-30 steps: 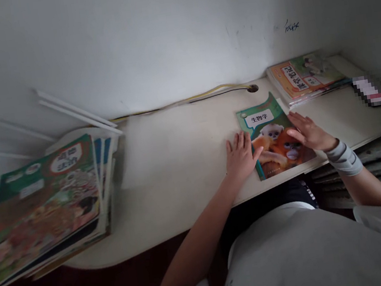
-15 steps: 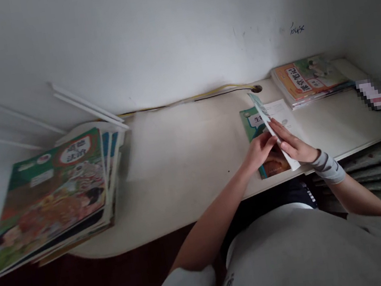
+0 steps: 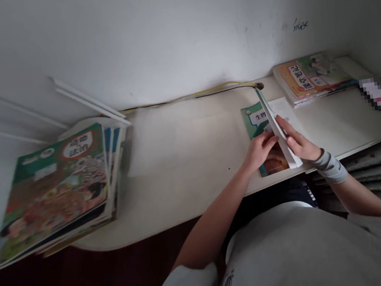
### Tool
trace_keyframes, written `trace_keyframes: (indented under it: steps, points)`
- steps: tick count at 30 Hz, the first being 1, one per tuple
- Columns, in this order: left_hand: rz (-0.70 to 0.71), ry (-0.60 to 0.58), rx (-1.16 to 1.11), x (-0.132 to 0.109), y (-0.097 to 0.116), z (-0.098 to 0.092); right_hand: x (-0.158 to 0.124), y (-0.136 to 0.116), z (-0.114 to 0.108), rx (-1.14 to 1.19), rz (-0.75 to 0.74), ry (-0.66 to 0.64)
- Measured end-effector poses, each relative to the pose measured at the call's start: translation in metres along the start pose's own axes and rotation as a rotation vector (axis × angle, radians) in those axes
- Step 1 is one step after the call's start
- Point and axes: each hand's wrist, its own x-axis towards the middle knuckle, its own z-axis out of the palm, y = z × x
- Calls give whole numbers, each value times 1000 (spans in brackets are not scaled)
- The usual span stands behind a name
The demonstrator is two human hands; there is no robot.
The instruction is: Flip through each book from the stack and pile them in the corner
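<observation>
A thin book (image 3: 288, 156) with white pages and a pale green cover edge stands on its edge between my hands. My left hand (image 3: 260, 149) pinches it from the left, thumb and fingers closed at its side. My right hand (image 3: 298, 140), with a grey band on the wrist, grips the other side, its fingers lying along the book. Below lies a green biology textbook (image 3: 253, 129) with a brown picture on its cover. A white printed page (image 3: 282, 105) lies to the right, partly hidden behind the upright book.
On the left of the white desk (image 3: 179, 163) is a stack of textbooks (image 3: 58, 191). Several books (image 3: 313, 78) are piled at the back right, beside a blurred-out phone (image 3: 377, 93). Cables (image 3: 184, 98) run along the wall to a desk hole (image 3: 259, 86).
The upright book has turned slightly, and its white page edges look thicker and more spread. My right fingers sit a little further right along it. The whole view has shifted slightly.
</observation>
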Motion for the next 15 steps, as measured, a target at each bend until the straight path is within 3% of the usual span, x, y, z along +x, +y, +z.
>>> trace_keyframes:
  steps: [4, 7, 10, 15]
  points:
    - [-69, 80, -61, -2, -1, -1, 1, -4, -20, -148, 75, 152]
    - [-116, 180, 71, -5, 6, -7, 12, -17, -41, -334, 77, 195]
    - [-89, 240, 392, -12, 15, -16, 32, -25, -47, -470, 29, 34]
    - [-168, 190, 768, -24, 22, -33, 76, -8, -16, -467, 43, -217]
